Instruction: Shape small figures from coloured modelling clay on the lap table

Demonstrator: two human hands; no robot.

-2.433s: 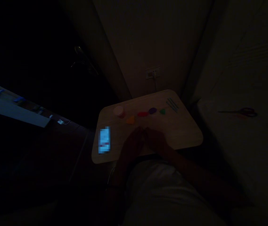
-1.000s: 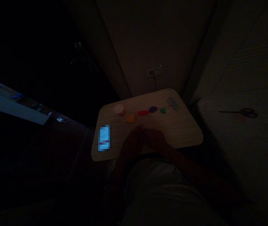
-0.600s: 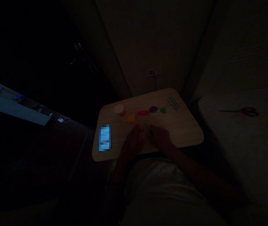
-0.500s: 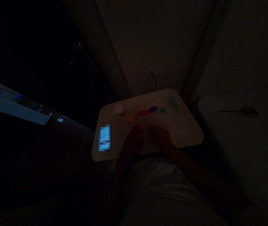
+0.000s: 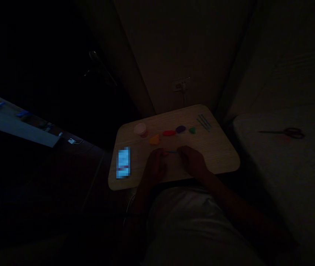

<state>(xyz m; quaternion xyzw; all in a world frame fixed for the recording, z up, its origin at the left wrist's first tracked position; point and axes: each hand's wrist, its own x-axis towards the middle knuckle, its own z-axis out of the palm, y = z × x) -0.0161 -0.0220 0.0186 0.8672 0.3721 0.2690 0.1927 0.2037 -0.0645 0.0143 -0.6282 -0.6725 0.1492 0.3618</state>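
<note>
Thin stick [image 5: 171, 152] spans the gap between the two hands, over the near half of the desk [image 5: 218, 159], with a pink lump [image 5: 164, 152] at its left end. The near edge of the desk passes beneath the forearms; its corners are rounded. Working room extends from the right hand [image 5: 192, 159] to the right edge, and a narrower strip of surface separates the left hand [image 5: 154, 168] from the phone [image 5: 123, 162], which lies near the left edge. Beyond the hands, a row of shaped pieces limits the reach toward the far edge.

The desk surface is pale, with a wood-like grain. The row comprises an orange piece [image 5: 154, 139], roughly triangular; a red piece [image 5: 168, 133], elongated; a purple piece [image 5: 181, 129], oval; and a green piece [image 5: 192, 130], small and triangular. In this low light, the pieces appear to be soft modelling material. A round tub [image 5: 140, 129] with a pale lid stands at the far left. Slender sticks [image 5: 204, 122] lie side by side near the far right corner. Scissors [image 5: 293, 133] rest on a separate pale surface at the right.

Left hand: fingertips together on the pink lump, palm side down. Right hand: fingertips clamped on the right end of the thin stick, remaining fingers curled. The hands are apart from each other.
</note>
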